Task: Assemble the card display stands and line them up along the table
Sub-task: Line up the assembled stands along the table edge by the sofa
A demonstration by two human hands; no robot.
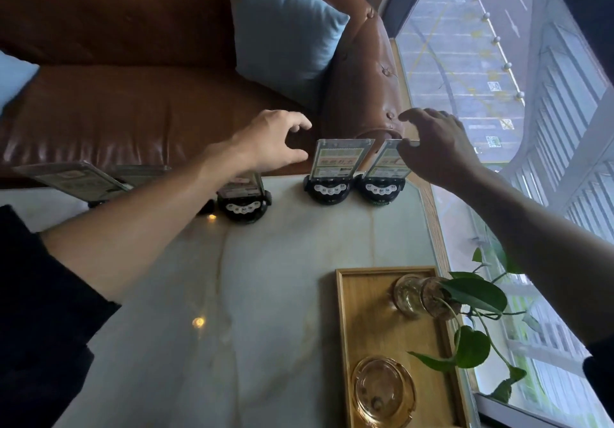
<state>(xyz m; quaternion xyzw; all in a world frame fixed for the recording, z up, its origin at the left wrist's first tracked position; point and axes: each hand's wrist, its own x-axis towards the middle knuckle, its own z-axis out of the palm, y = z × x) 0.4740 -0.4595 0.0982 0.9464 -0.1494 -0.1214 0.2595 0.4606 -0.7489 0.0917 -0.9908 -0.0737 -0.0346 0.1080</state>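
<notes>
Several card display stands line the far edge of the pale marble table (299, 244). Each has a black base with white buttons and a clear upright panel holding a green card. My right hand (435, 145) touches the top edge of the rightmost stand (385, 175) with thumb and fingers. My left hand (272, 138) hovers open, fingers curled, just left of the second stand (335, 170) and apart from it. A third stand (244, 200) sits partly hidden under my left forearm. Further left stand two more stands (76, 178), blurred and leaning.
A brown leather sofa (133, 105) with a blue cushion (282, 35) runs behind the table. A wooden tray (368, 321) at the near right holds a glass vase with a leafy plant (471, 294) and an amber glass ashtray (382, 391). A window (498, 62) lies to the right.
</notes>
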